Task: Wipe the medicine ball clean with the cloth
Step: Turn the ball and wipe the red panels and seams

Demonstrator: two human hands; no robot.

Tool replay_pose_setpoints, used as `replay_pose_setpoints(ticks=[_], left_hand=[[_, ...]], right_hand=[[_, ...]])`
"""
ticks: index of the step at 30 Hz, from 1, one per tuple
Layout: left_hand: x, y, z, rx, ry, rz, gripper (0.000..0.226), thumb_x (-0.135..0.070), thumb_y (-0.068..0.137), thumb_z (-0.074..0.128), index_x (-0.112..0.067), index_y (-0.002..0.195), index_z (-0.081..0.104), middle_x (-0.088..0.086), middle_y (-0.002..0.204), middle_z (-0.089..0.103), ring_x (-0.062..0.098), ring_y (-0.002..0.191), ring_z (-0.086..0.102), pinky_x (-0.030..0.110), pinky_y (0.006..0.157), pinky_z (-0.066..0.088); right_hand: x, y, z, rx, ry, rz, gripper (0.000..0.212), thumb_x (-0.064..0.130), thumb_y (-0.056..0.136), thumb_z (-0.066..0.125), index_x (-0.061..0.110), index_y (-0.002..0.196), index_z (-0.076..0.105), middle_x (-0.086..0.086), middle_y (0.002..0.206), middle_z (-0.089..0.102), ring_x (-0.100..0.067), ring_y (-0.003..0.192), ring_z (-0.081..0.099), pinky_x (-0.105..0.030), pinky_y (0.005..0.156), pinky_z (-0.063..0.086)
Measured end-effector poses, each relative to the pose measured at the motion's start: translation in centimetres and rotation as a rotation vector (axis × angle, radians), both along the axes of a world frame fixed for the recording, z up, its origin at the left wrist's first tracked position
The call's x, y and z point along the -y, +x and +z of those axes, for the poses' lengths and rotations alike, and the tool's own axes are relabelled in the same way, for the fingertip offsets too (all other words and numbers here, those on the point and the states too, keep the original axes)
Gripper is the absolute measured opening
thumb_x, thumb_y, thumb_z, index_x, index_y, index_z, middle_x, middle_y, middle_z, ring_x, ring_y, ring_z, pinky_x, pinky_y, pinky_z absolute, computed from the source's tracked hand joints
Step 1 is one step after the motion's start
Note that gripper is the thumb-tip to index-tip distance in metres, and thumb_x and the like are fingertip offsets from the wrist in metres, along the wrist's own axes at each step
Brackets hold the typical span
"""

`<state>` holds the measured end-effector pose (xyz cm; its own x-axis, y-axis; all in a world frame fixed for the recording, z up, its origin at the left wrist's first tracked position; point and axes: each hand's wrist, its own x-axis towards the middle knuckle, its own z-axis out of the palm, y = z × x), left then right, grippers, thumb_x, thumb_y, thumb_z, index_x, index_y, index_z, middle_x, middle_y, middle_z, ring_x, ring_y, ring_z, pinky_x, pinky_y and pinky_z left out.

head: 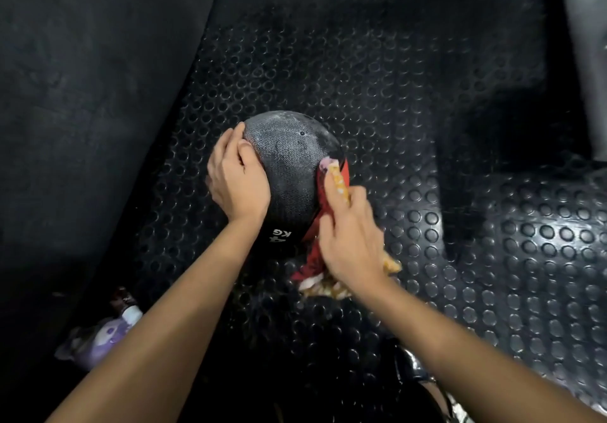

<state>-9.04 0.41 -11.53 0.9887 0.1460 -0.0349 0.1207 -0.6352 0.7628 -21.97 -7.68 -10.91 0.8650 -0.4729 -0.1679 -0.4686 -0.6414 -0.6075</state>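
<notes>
A black textured medicine ball [289, 166] with a red panel and a "4 KG" mark sits on the studded rubber floor. Its top looks pale and dusty. My left hand [238, 181] lies flat against the ball's left side, fingers spread over its curve. My right hand [348, 235] presses a red and orange patterned cloth [317, 265] against the ball's right side. The fingers lie straight along the cloth, and its loose end hangs out below my wrist.
Black studded rubber matting [377, 100] covers the floor around the ball. A smooth dark surface [82, 94] rises at the left. A purple and white bottle [105, 334] lies at lower left, beside my left forearm. A pale upright post [588, 44] stands at the far right.
</notes>
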Motion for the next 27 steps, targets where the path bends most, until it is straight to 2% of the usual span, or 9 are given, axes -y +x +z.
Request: replay_pose_setpoints(ticks=[3, 5, 7, 10, 15, 19, 21, 24, 27], left_hand=[[-0.2, -0.5, -0.2, 0.032, 0.008, 0.002, 0.044, -0.033, 0.094, 0.031, -0.033, 0.131, 0.056, -0.016, 0.140, 0.047, 0.011, 0.131, 0.039, 0.043, 0.110, 0.028], [-0.1, -0.5, -0.2, 0.024, 0.022, 0.009, 0.044, -0.033, 0.095, 0.030, -0.034, 0.131, 0.055, -0.016, 0.141, 0.046, 0.011, 0.131, 0.038, 0.045, 0.110, 0.028], [0.1, -0.2, -0.1, 0.010, 0.021, 0.006, 0.041, -0.029, 0.098, 0.033, -0.034, 0.132, 0.055, -0.015, 0.141, 0.046, 0.012, 0.131, 0.038, 0.045, 0.111, 0.027], [-0.2, -0.2, -0.2, 0.026, 0.016, -0.022, 0.040, -0.029, 0.098, 0.034, -0.033, 0.132, 0.054, -0.015, 0.141, 0.046, 0.012, 0.131, 0.038, 0.043, 0.111, 0.027], [-0.4, -0.9, -0.5, 0.064, 0.025, -0.023, 0.049, -0.036, 0.091, 0.028, -0.033, 0.131, 0.055, -0.017, 0.138, 0.048, 0.011, 0.129, 0.039, 0.043, 0.110, 0.030], [-0.3, -0.3, -0.1, 0.033, 0.015, -0.029, 0.049, -0.036, 0.092, 0.028, -0.033, 0.132, 0.055, -0.017, 0.140, 0.046, 0.010, 0.130, 0.037, 0.042, 0.111, 0.028], [-0.2, -0.5, 0.0, 0.036, 0.019, -0.043, 0.047, -0.035, 0.093, 0.029, -0.033, 0.133, 0.054, -0.016, 0.141, 0.046, 0.010, 0.130, 0.037, 0.043, 0.111, 0.028], [-0.1, -1.1, 0.0, 0.067, 0.041, -0.052, 0.049, -0.035, 0.092, 0.028, -0.031, 0.133, 0.055, -0.014, 0.141, 0.046, 0.013, 0.130, 0.038, 0.043, 0.110, 0.029], [-0.3, -0.8, -0.1, 0.061, 0.043, -0.073, 0.045, -0.033, 0.094, 0.031, -0.032, 0.132, 0.055, -0.015, 0.141, 0.047, 0.013, 0.131, 0.038, 0.043, 0.110, 0.029]], right_hand=[[2.7, 2.6, -1.0, -0.018, -0.011, -0.107, 0.055, 0.022, 0.095, 0.037, 0.032, 0.147, 0.025, -0.004, 0.112, 0.036, -0.021, 0.103, 0.044, -0.031, 0.072, 0.040], [2.3, 2.7, -0.6, -0.028, 0.013, -0.135, 0.056, 0.021, 0.094, 0.038, 0.034, 0.147, 0.022, -0.004, 0.113, 0.037, -0.021, 0.103, 0.043, -0.030, 0.071, 0.036], [0.3, 1.2, 0.1, -0.023, -0.024, -0.045, 0.060, 0.023, 0.093, 0.038, 0.033, 0.148, 0.017, -0.003, 0.111, 0.035, -0.018, 0.097, 0.040, -0.031, 0.067, 0.039], [-0.3, -0.3, 0.0, 0.025, -0.116, 0.068, 0.058, 0.026, 0.089, 0.033, 0.030, 0.146, 0.024, -0.004, 0.109, 0.036, -0.019, 0.095, 0.041, -0.036, 0.062, 0.048], [3.0, 3.3, 0.1, -0.027, -0.072, -0.083, 0.055, 0.018, 0.092, 0.039, 0.035, 0.144, 0.030, -0.002, 0.111, 0.035, -0.018, 0.101, 0.039, -0.032, 0.068, 0.040], [-0.7, 0.0, 0.7, -0.001, -0.150, 0.119, 0.057, 0.021, 0.090, 0.039, 0.031, 0.144, 0.028, -0.005, 0.110, 0.036, -0.020, 0.097, 0.041, -0.033, 0.063, 0.046], [0.8, 0.9, 0.2, 0.035, -0.193, 0.085, 0.055, 0.023, 0.090, 0.034, 0.032, 0.144, 0.030, -0.006, 0.110, 0.037, -0.021, 0.097, 0.041, -0.034, 0.062, 0.047], [3.5, 3.2, -0.1, -0.033, -0.116, -0.055, 0.054, 0.021, 0.093, 0.037, 0.035, 0.145, 0.029, -0.003, 0.111, 0.035, -0.020, 0.102, 0.040, -0.032, 0.066, 0.040], [1.9, 1.7, 0.7, -0.017, -0.145, 0.034, 0.056, 0.024, 0.093, 0.039, 0.034, 0.146, 0.025, 0.001, 0.105, 0.030, -0.016, 0.098, 0.040, -0.031, 0.065, 0.043]])
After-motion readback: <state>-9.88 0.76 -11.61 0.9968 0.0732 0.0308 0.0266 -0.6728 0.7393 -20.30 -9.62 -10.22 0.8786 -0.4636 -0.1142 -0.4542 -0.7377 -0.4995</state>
